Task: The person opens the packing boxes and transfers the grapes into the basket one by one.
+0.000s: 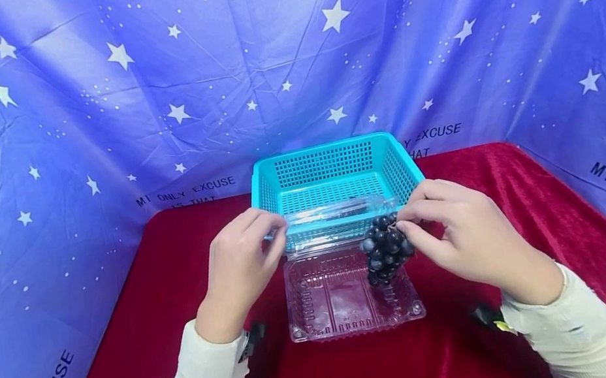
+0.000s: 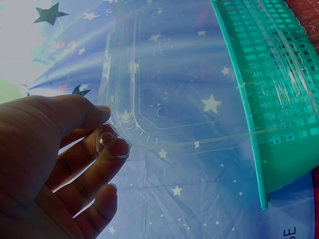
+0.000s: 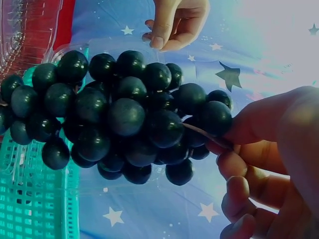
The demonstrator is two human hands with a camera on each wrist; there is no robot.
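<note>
By its stem, a bunch of dark grapes [image 1: 387,250] hangs from my right hand [image 1: 465,233]; thumb and fingertips pinch the stem [image 3: 204,133] in the right wrist view. The grapes are over the right part of a clear plastic clamshell box [image 1: 333,303], whose base lies on the table. My left hand [image 1: 243,261] pinches a corner tab [image 2: 110,144] of the box's clear lid [image 2: 174,99] between thumb and fingers. That lid stands raised from the base, at the near side of a turquoise basket [image 1: 339,191].
The perforated basket stands behind the box, close to the starry blue curtain [image 1: 235,61] that surrounds the table. A dark red velvet cloth [image 1: 184,340] covers the table. Some of the basket's near wall shows through the clear lid.
</note>
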